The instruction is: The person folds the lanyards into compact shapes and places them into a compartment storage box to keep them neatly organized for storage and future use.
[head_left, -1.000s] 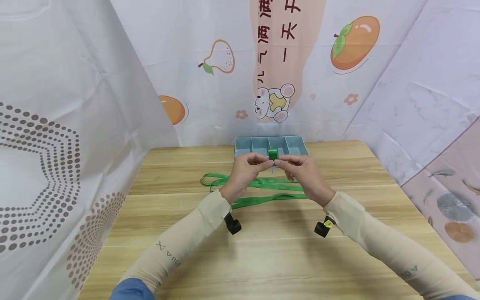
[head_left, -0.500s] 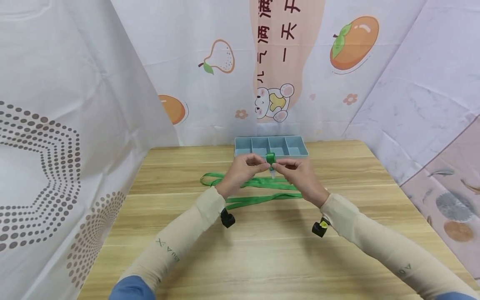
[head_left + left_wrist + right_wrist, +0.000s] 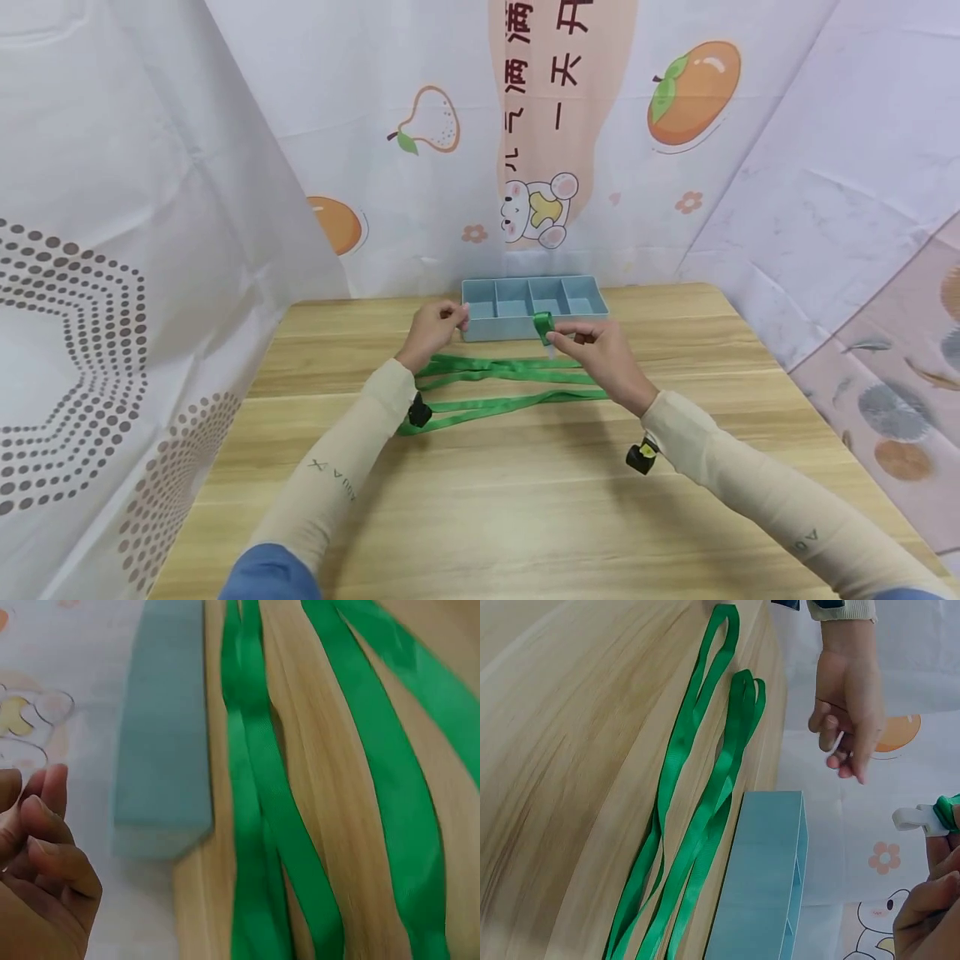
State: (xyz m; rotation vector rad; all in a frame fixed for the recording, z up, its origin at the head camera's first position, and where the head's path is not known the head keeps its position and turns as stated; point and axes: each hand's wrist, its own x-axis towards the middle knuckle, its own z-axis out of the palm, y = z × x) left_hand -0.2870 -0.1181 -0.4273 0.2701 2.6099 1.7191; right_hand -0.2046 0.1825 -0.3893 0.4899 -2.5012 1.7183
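1. While our right hand (image 3: 603,354) pinches the rolled end of the long green fabric ribbon (image 3: 543,326), its loops lie on the wooden tabletop (image 3: 525,500).
2. Our left hand (image 3: 433,327) pinches a small white piece (image 3: 834,744) beside the pale blue compartment tray (image 3: 480,330).

We see a bright green ribbon (image 3: 510,385) lying on a pale wooden table (image 3: 525,500) with light brown grain. The compartment tray (image 3: 525,298) is a dusty blue-grey. Our sleeves (image 3: 352,467) are beige with dark lettering. The backdrop (image 3: 450,167) is white, printed with orange fruits, a pear outline and small pink flowers; the left cloth (image 3: 75,333) carries brown dots.
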